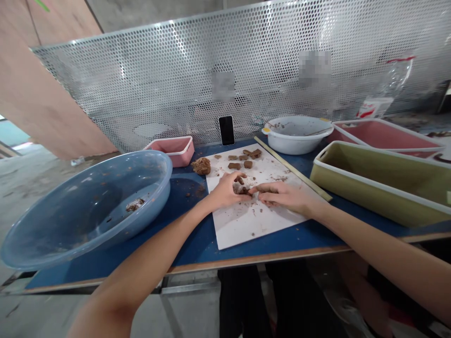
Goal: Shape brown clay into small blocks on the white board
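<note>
My left hand (pixel 226 189) and my right hand (pixel 285 195) meet over a white board (pixel 246 220) on the blue table. Both pinch a small brown clay piece (pixel 245 190) between their fingertips. Several small brown clay blocks (pixel 243 158) lie at the far end of the board. A rough lump of brown clay (pixel 201 165) sits just off the board's far left corner.
A big blue basin (pixel 88 206) with a few crumbs stands at the left. Behind it is a pink tray (pixel 172 149). A phone (pixel 226 130) leans on the perforated metal screen. At the right are a white bowl (pixel 296 134), a wooden stick (pixel 292 169), an olive tray (pixel 380 183) and a pink tray (pixel 384 136).
</note>
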A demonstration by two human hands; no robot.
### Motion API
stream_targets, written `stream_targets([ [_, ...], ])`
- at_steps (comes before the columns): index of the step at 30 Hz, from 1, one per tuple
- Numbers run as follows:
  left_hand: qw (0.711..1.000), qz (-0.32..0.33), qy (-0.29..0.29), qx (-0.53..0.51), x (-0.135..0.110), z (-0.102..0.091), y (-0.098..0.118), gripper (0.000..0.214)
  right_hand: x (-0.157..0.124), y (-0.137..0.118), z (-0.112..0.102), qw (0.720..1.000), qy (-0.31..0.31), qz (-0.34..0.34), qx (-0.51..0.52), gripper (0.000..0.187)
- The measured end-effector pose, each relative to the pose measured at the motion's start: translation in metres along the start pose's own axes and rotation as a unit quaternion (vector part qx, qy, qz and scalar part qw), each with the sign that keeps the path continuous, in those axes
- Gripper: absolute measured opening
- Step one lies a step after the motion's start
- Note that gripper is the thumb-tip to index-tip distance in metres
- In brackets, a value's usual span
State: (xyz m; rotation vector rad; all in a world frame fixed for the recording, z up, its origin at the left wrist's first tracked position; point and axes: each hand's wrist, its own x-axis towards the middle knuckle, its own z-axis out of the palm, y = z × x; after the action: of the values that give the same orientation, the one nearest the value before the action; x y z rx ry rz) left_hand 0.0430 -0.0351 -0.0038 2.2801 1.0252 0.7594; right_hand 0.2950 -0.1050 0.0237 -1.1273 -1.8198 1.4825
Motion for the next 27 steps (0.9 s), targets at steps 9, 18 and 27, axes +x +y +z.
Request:
stream_targets([
  [9, 1.0, -0.01, -0.007, 0.003, -0.001, -0.001, 0.002, 0.084, -0.001, 0.004, -0.003, 1.0, -0.002, -0.011, 0.011, 0.058],
  [18, 0.998, 0.012, -0.036, -0.046, -0.004, -0.005, 0.0, 0.084, -0.069, -0.012, -0.048, 0.97, 0.166, -0.058, -0.169, 0.051],
  [27, 0.997, 0.008, -0.057, -0.055, -0.006, -0.011, 0.008, 0.08, -0.095, 0.011, -0.167, 0.814, 0.296, 0.096, -0.491, 0.046],
])
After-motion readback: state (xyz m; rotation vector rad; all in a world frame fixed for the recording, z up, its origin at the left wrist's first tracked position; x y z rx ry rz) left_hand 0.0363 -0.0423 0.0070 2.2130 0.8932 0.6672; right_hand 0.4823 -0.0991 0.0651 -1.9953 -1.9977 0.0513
